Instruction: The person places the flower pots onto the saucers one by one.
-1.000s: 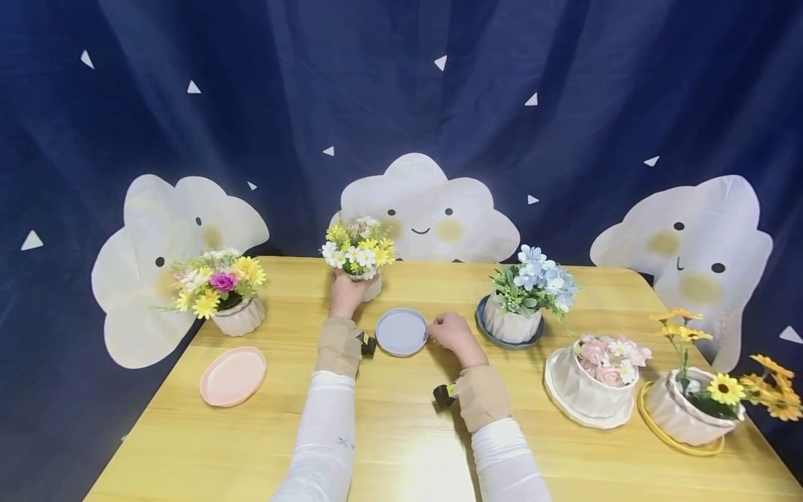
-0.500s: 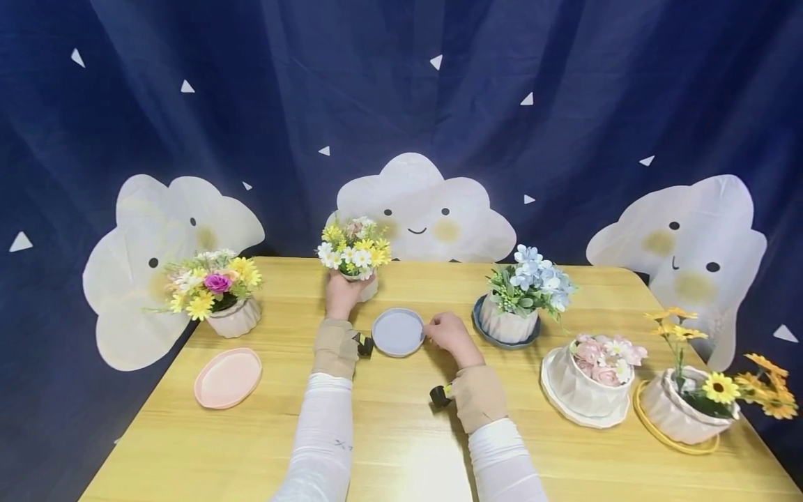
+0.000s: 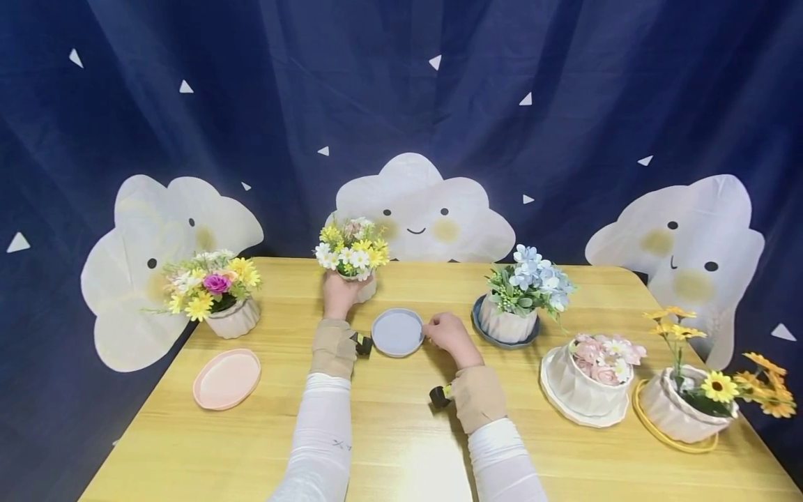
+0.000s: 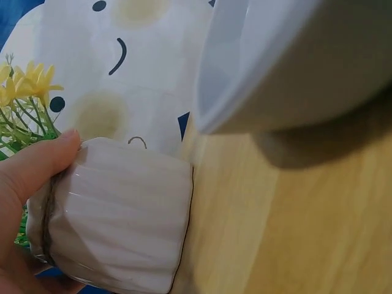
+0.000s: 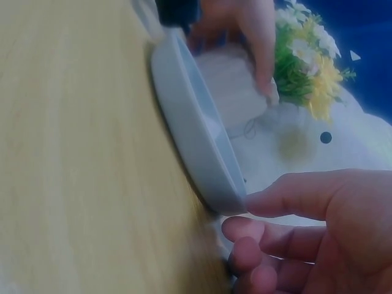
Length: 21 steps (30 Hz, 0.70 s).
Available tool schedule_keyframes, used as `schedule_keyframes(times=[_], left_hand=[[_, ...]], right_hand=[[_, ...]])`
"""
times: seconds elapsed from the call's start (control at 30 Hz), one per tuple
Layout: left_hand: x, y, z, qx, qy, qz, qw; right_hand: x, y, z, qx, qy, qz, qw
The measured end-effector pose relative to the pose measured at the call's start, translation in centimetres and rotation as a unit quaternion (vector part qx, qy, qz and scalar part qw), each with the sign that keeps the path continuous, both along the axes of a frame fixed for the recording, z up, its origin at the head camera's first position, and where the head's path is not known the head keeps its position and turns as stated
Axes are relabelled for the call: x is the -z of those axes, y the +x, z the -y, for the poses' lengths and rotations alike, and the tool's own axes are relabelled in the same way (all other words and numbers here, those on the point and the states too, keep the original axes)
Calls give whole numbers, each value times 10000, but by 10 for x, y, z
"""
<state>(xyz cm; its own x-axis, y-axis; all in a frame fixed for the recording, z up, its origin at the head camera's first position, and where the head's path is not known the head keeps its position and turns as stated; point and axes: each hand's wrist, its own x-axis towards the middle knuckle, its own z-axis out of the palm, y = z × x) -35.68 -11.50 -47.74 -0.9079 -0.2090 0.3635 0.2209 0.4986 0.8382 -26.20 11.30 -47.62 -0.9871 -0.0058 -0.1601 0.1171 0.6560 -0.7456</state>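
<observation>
now, left hand: the left hand [image 3: 341, 294] has its grip wrapped around the small white pot [image 3: 364, 286]; in the left wrist view the thumb [image 4: 38, 164] lies along the ribbed side of the small white pot [image 4: 116, 217].
small white pot: it holds yellow and white flowers [image 3: 353, 249] and is at the far middle of the tabletop [image 3: 389, 446], just behind the grey saucer [image 3: 397, 332]. i cannot tell if it is lifted or standing.
right hand: the right hand [image 3: 447, 332] has its grip pinched on the right edge of the grey saucer; in the right wrist view a finger [image 5: 294, 196] touches the rim of the grey saucer [image 5: 196, 147], and the other fingers curl under.
grey saucer: it lies on the tabletop between the two hands, near the middle.
pink saucer: the pink saucer [image 3: 226, 378] lies on the left, in front of a pot with a purple flower [image 3: 217, 291].
right side: a pot of blue flowers [image 3: 523, 293] sits in a dark blue saucer [image 3: 482, 332], a pot of pink flowers [image 3: 596, 373] sits on a white saucer [image 3: 555, 404], and a pot of sunflowers [image 3: 696, 394] sits on a yellow saucer [image 3: 652, 425].
back: a dark blue curtain [image 3: 401, 90] hangs behind, with white smiling clouds [image 3: 426, 209] on it.
</observation>
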Motion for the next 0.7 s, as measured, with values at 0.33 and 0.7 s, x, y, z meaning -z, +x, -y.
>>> schedule_keyframes(times=[0.33, 0.7], left_hand=[[-6, 0, 7, 29, 37, -393, 9992], [-25, 8, 12, 314, -147, -278, 9990]], right_hand=[[0, 0, 1, -18, 31, -10, 10000], [-3, 1, -1, 7, 9, 13, 10000]])
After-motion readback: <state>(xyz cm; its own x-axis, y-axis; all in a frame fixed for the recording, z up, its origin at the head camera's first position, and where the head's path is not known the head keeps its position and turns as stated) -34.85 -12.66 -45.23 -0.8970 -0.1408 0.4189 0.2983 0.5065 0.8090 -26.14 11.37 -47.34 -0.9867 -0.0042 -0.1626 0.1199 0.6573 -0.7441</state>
